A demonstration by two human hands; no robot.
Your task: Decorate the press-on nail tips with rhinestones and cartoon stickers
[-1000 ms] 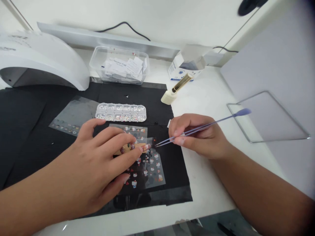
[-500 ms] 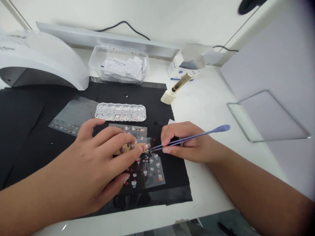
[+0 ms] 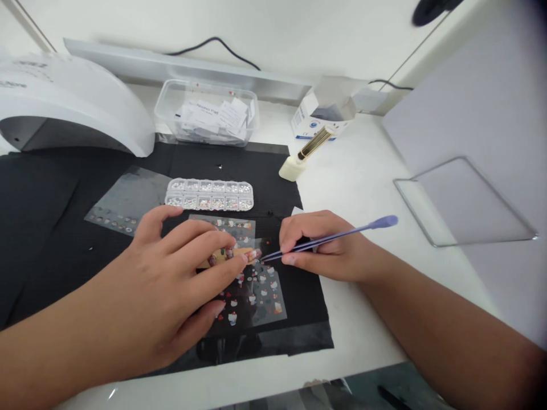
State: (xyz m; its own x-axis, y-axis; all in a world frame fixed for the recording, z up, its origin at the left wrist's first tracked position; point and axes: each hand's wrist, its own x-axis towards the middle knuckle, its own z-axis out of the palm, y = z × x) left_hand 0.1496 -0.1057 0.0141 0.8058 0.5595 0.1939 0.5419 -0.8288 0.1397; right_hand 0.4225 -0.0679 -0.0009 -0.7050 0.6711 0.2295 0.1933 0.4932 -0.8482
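Observation:
My left hand [image 3: 171,279] lies flat on the black mat [image 3: 51,228] with its fingers spread, pressing down a small tan stick [image 3: 226,256] that carries decorated nail tips. Under its fingertips lies a clear sticker sheet [image 3: 260,293] printed with small white and red figures. My right hand [image 3: 325,245] pinches thin purple tweezers [image 3: 337,234], whose points touch the pink nail tip [image 3: 255,254] at the end of the stick.
A clear rhinestone box [image 3: 209,195] sits behind the hands, with another sticker sheet [image 3: 123,199] to its left. A white nail lamp [image 3: 72,108] stands at the far left. Behind are a tub of wipes [image 3: 209,114], a small carton [image 3: 320,114], a gold-capped bottle [image 3: 299,159] and a wire frame [image 3: 465,202].
My right hand moved left and lowered the tweezers until their points reached the nail tip; it has held there for the last half second. My left hand stayed still.

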